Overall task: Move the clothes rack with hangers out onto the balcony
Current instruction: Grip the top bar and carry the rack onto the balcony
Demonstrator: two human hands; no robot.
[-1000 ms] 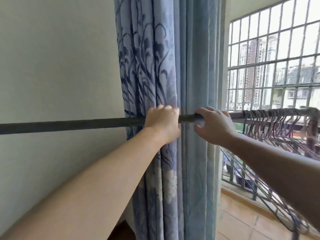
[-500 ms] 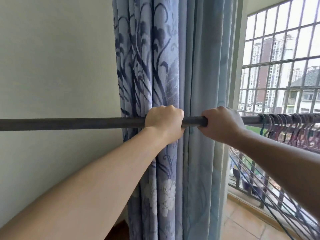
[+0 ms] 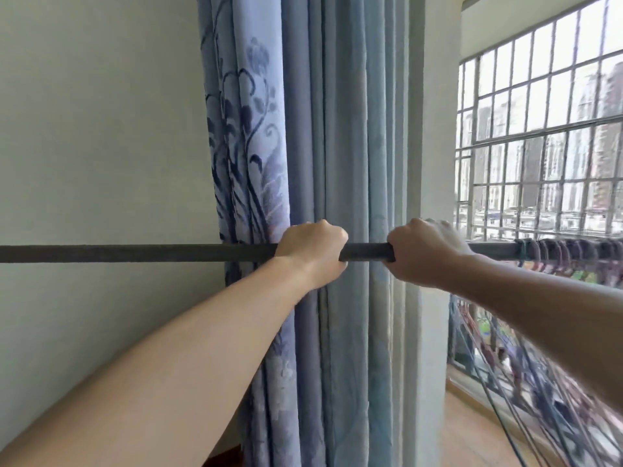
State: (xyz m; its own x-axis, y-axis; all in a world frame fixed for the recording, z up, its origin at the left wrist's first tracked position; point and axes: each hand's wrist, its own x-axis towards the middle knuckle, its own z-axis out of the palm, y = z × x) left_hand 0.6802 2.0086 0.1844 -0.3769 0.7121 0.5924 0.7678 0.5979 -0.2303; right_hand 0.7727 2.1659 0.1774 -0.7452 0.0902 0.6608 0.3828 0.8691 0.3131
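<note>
Both fists are wrapped tight round the rack bar (image 3: 135, 253): the left hand (image 3: 312, 251) and right hand (image 3: 423, 252) sit knuckles-up, close together, a short bare stretch of bar between them. Forearms reach up and forward, nearly straight. Fingertips are hidden behind the bar. It runs level across the view, cut off at both edges. Hangers (image 3: 573, 252) bunch on it just right of the right hand, blurred below, in front of the curtain (image 3: 337, 129) and window grille (image 3: 539, 129).
</note>
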